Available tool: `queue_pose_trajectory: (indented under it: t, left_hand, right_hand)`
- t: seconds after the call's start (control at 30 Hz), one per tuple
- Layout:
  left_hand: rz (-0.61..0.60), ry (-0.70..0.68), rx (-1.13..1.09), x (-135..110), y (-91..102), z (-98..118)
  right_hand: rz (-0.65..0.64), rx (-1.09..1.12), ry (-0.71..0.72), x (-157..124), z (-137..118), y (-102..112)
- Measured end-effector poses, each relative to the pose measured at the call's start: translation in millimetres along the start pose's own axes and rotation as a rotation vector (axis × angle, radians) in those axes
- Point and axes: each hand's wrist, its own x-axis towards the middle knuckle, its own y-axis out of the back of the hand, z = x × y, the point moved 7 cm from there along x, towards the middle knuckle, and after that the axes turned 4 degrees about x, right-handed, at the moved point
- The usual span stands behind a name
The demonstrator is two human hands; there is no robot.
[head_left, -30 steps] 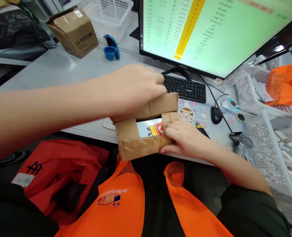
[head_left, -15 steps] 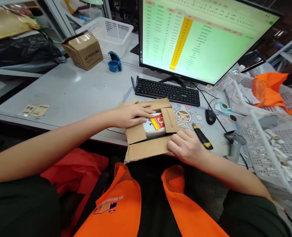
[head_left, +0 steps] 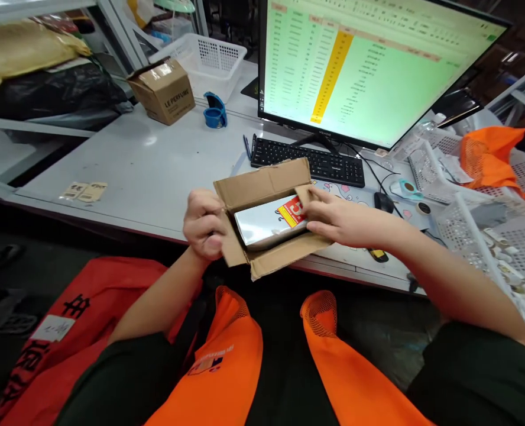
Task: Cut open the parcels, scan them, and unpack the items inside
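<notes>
An open cardboard box [head_left: 262, 184] is at the desk's front edge with its flaps spread. Inside it lies a white package [head_left: 260, 222] with a red and yellow label [head_left: 292, 212]. My left hand [head_left: 204, 225] is closed on the left end flap, fingers curled around it. At the opposite end my right hand [head_left: 333, 214] grips the right flap between thumb and fingers, near the labelled end of the package. The package's right end is hidden by that flap and hand.
Behind the box are a keyboard [head_left: 307, 161] and a monitor [head_left: 355, 71]. A mouse [head_left: 383, 202] and a partly hidden box cutter [head_left: 379, 255] are right. White baskets [head_left: 475, 248] line the right side. A perfume carton [head_left: 167, 94] and blue tape dispenser [head_left: 215, 112] stand back left.
My left hand has gone from lying on the box top to the left flap. The far flap is raised and more of the package shows. My right hand has moved from the near flap to the right flap.
</notes>
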Motion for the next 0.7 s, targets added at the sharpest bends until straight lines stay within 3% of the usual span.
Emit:
queue_pose_trajectory:
  t: [0.1, 0.2, 0.3, 0.4, 0.53, 0.63, 0.7]
  left_hand:
    - [0.082, 0.008, -0.053, -22, 34.4, -2]
    - [-0.211, -0.068, -0.020, -23, 55.3, 8]
    - [-0.432, -0.105, 0.123, 0, 63.7, 24]
    - [-0.626, -0.116, 0.300, 37, 38.2, 54]
    - [-0.879, -0.238, 0.434, 68, -22.9, 100]
    - [-0.977, -0.270, 0.464, 69, -48.5, 105]
    - [-0.985, -0.284, 0.434, 63, -49.1, 97]
  right_hand:
    - [0.168, 0.155, -0.147, -11, 32, 6]
    - [0.325, 0.506, -0.270, -31, 68, -6]
    - [0.408, 0.947, -0.319, -41, 90, -37]
    - [0.415, 1.203, -0.375, -43, 91, -69]
    - [0.504, 1.210, -0.345, -48, 81, -82]
    - [0.549, 1.217, -0.340, -51, 79, -85]
    - [0.555, 1.249, -0.334, -50, 80, -85]
